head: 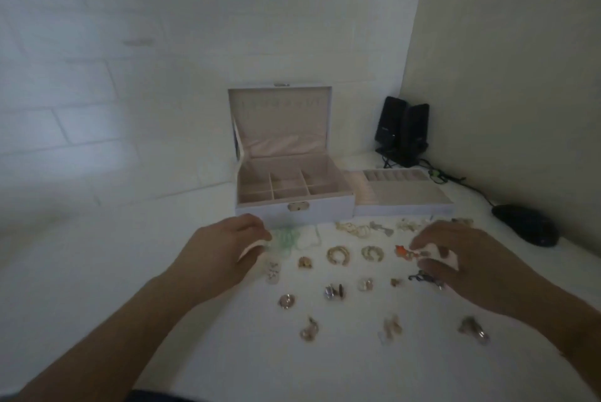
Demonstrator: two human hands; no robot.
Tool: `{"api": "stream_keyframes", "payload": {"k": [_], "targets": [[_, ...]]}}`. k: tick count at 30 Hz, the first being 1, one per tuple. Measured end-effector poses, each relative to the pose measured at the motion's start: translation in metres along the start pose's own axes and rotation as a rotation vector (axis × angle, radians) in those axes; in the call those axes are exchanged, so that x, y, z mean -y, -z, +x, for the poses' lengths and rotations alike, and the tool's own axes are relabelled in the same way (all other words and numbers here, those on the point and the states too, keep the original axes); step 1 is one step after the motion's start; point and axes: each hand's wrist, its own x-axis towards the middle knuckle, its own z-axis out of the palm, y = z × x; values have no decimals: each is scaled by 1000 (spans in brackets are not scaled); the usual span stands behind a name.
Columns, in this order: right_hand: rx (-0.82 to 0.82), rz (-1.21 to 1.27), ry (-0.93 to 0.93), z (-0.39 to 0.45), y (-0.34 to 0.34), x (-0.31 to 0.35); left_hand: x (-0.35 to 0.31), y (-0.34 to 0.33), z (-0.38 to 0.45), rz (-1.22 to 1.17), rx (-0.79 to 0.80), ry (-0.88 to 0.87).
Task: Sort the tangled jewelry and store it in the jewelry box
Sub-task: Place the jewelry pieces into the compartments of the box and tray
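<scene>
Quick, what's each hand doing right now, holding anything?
Left hand: fingers curled at the green beaded piece; grip unclear.
Right hand: pinching the orange and white piece.

I see a dim, bluish, soft-focus picture; small items blur, edges bow from wide-angle distortion, a faint glare spot sits upper left.

From my seat I see two bare forearms, uncovered from the lower edge of the view to the wrists, with no sleeves in sight. My left hand (224, 247) and right hand (468, 258) wear no gloves. The picture is too blurred for me to tell about rings on the fingers.
</scene>
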Motion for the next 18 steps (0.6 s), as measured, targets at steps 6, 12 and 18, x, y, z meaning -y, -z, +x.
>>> {"api": "stream_keyframes", "payload": {"k": [6,12,18], "targets": [[-83,-167,33,133,-46,25,33,-26,31,121,-8,191],[-56,-101,76,165,-84,4,63,-39,30,-28,-103,208],[-232,-144,279,156,-85,5,61,-37,13,-49,-97,142]]}}
